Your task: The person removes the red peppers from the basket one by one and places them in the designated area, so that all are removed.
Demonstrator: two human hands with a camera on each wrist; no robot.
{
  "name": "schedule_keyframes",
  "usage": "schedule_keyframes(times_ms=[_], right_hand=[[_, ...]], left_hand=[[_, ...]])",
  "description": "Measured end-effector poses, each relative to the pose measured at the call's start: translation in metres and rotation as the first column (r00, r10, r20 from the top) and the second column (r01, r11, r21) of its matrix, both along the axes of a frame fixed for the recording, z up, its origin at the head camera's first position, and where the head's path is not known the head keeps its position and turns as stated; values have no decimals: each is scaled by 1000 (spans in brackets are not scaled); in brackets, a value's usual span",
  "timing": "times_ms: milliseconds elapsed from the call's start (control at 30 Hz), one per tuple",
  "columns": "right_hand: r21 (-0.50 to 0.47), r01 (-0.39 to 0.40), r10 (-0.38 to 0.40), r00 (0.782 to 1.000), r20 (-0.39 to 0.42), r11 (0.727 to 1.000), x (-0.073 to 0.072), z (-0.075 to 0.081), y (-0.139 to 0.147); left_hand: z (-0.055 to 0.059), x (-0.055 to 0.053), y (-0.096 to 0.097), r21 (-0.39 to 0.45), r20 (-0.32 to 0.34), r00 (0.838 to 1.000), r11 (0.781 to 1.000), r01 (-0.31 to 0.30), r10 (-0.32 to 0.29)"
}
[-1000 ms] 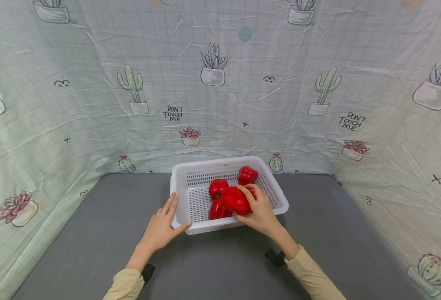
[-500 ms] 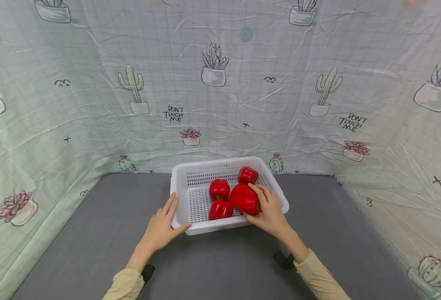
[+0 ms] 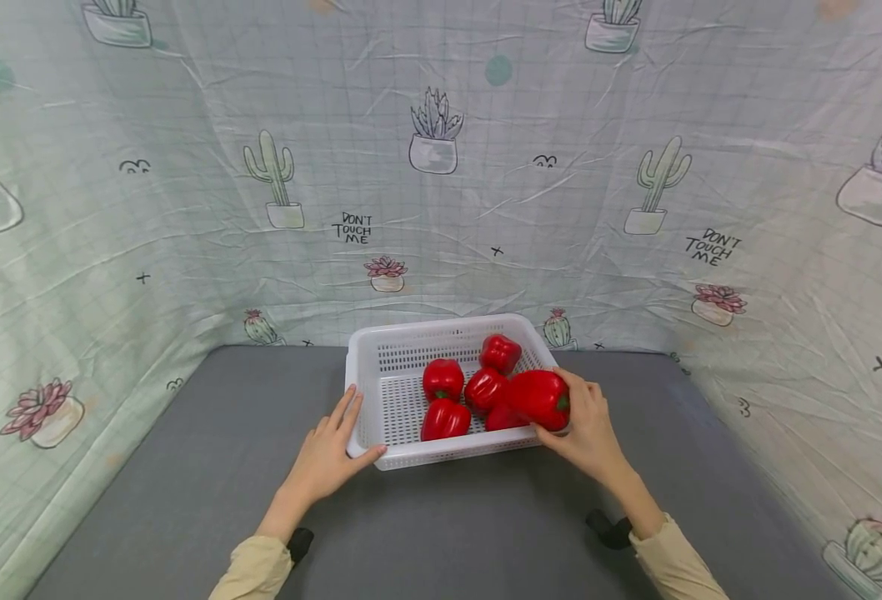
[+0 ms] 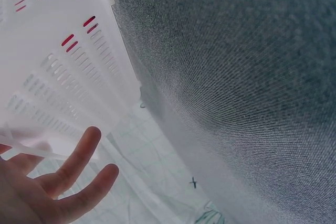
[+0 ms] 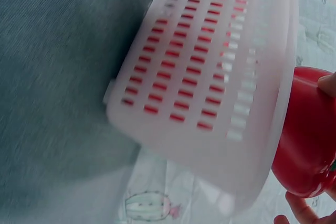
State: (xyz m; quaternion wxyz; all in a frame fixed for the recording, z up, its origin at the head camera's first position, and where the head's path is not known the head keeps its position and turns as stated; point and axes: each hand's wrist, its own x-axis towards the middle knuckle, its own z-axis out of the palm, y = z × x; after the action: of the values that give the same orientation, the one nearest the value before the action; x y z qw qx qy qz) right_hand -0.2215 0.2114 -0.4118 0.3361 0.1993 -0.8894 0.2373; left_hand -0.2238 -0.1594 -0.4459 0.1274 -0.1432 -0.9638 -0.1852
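Note:
A white perforated plastic basket [image 3: 398, 457] holds several shiny red bell peppers, among them one at the back right [image 3: 500, 353] and one near the front [image 3: 445, 420]. My right hand [image 3: 585, 425] grips another red bell pepper [image 3: 538, 397] over the basket's front right corner, its green stem end turned toward the palm. In the right wrist view this held pepper [image 5: 304, 135] shows above the rim, with fingers round it. My left hand [image 3: 326, 457] rests with spread fingers at the basket's front left corner, thumb on the front rim. The left wrist view shows straight fingers [image 4: 86, 148] beside the basket wall.
The basket stands on a grey table [image 3: 441, 533], near its back edge. A pale cloth curtain [image 3: 486, 200] printed with cacti rises behind and along both sides. A dark strap [image 3: 608, 531] is at the right wrist and another [image 3: 300, 544] at the left.
My right hand has carried the held pepper rightward, from over the middle of the basket to its right front corner, uncovering peppers beneath. My left hand has kept its place on the rim.

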Motion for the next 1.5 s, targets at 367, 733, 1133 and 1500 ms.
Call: schedule_keyframes(times_ms=[367, 733, 1133, 1500], right_hand=[[-4, 50, -50, 998, -40, 999, 2, 0, 33], [-21, 121, -121, 992, -25, 992, 3, 0, 52], [-16, 200, -200, 979, -36, 980, -10, 4, 75], [-9, 294, -292, 952, 94, 956, -24, -3, 89]], left_hand=[[1, 0, 1, 0, -13, 1000, 1000, -1, 1], [1, 1, 1, -4, 0, 1000, 1000, -7, 7], [3, 2, 1, -6, 7, 1000, 1000, -7, 7], [3, 2, 0, 2, 5, 1000, 1000, -6, 6]])
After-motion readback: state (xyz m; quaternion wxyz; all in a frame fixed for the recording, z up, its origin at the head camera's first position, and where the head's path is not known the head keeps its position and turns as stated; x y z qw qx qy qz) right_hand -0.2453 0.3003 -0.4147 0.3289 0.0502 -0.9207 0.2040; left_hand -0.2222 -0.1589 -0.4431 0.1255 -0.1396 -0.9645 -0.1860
